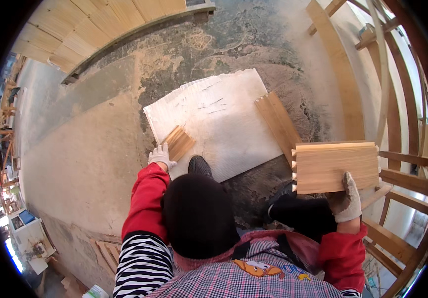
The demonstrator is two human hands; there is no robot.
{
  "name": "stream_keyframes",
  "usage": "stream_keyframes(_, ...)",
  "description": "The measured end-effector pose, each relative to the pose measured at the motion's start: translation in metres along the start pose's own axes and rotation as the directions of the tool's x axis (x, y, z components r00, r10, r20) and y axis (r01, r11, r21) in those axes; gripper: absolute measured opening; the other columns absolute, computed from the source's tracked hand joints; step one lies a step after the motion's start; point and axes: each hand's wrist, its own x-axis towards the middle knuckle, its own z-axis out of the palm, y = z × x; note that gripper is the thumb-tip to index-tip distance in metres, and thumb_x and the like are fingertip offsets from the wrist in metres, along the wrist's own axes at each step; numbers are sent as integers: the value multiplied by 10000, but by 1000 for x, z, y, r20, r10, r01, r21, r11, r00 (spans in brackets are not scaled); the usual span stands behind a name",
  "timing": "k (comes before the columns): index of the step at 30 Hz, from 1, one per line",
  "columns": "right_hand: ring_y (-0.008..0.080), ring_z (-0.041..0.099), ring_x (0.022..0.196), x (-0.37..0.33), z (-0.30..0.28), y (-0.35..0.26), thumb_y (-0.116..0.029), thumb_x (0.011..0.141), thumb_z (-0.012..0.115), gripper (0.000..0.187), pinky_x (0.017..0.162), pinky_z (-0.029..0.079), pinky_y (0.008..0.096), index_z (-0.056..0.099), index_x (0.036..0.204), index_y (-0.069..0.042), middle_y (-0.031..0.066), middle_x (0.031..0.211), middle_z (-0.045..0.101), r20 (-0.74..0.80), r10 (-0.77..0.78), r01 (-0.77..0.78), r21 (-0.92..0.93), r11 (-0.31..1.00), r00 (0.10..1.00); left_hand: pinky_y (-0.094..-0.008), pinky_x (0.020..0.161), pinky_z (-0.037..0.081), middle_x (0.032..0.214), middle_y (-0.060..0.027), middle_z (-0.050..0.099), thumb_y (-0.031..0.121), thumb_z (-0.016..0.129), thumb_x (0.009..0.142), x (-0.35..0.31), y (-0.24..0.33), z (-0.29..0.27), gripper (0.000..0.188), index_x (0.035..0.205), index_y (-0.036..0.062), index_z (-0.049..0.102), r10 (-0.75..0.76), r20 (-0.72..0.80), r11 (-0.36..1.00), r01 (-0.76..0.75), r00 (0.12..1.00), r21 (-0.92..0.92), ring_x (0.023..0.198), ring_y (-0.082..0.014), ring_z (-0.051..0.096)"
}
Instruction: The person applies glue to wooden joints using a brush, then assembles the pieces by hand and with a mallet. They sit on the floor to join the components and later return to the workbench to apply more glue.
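Observation:
My right hand (348, 199), in a pale work glove, grips a light-brown wooden board (336, 168) at its near right edge, with the thumb lying on top. The board is raised at my right, and its left end is cut into a row of teeth. Further down on the left, my gloved left hand (162, 156) grips the near left edge of a smaller-looking wooden board (179, 142), its fingers and thumb around the corner. That board is at the left edge of a white sheet (219, 116) on the floor. The undersides of both boards are hidden.
Another wooden board (277, 123) lies across the sheet's right edge. Wooden panels (94, 31) rest on a low platform at the far left. A timber frame (405, 181) stands close on my right. My dark shoe (200, 166) is on the sheet's near edge.

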Motion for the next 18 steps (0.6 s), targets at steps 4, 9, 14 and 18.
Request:
stream_keyframes(4, 286, 525, 1112, 34, 34, -6, -280, 862, 645, 552, 861, 462, 447, 402, 1319, -87, 95, 1265, 502, -67, 91, -95, -66, 993, 994, -505, 1125, 159, 1534, -147, 177, 620, 718, 645, 18, 28, -9, 1177, 1499, 155, 55, -90, 24, 983, 85, 996, 165, 1415, -338, 165)
stream_keyframes(9, 278, 513, 1105, 91, 63, -12, -279, 856, 658, 551, 779, 470, 427, 396, 1307, -101, 106, 1237, 499, -69, 404, -396, 102, 912, 912, -535, 1125, 119, 1525, -217, 100, 581, 784, 556, 30, 36, -3, 1303, 1487, 86, 18, -85, 21, 990, 82, 996, 117, 1412, -394, 92)
stream_keyframes(14, 249, 522, 1018, 122, 89, -37, -253, 836, 706, 498, 682, 431, 398, 427, 1231, -134, 90, 1149, 523, -160, 572, -528, 249, 812, 804, -479, 1134, 133, 1501, -248, 138, 579, 759, 564, 21, 41, -24, 1292, 1487, 91, -5, -127, 83, 967, 105, 988, 231, 1395, -389, 159)
stream_keyframes(18, 248, 535, 1014, 124, 85, -55, -203, 807, 733, 533, 700, 449, 433, 434, 1238, -106, 87, 1141, 541, -98, 632, -586, 285, 758, 769, -471, 1130, 156, 1500, -242, 153, 583, 753, 572, 0, 71, -86, 1286, 1489, 106, -11, -159, 200, 955, 100, 967, 278, 1382, -378, 204)
